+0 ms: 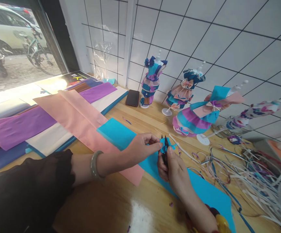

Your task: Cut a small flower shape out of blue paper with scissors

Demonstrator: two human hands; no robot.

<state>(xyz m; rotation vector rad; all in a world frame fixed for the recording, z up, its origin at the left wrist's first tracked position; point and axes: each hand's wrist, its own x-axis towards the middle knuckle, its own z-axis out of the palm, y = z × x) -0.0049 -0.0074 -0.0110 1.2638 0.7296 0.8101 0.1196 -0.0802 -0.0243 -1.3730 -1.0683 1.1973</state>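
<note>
My right hand [176, 168] is closed around small dark snips [164, 155] with two pointed tips facing up and away from me. A small crumpled piece of bright blue crepe paper [164, 149] sits at the blades, by my right thumb. From the left, my left hand [140, 147] reaches in with thumb and fingers pinched at the edge of that piece. Beneath both hands a long blue crepe paper strip [201, 184] runs across the table, overlapping a pink sheet [82, 119].
Layered purple sheets [24, 126] and white ones lie at left by the window. A phone [132, 98] lies near the tiled wall. Several small dress forms in paper dresses, including a striped one [196, 113], stand or lean at back right. Tangled paper strips [259, 184] heap at right.
</note>
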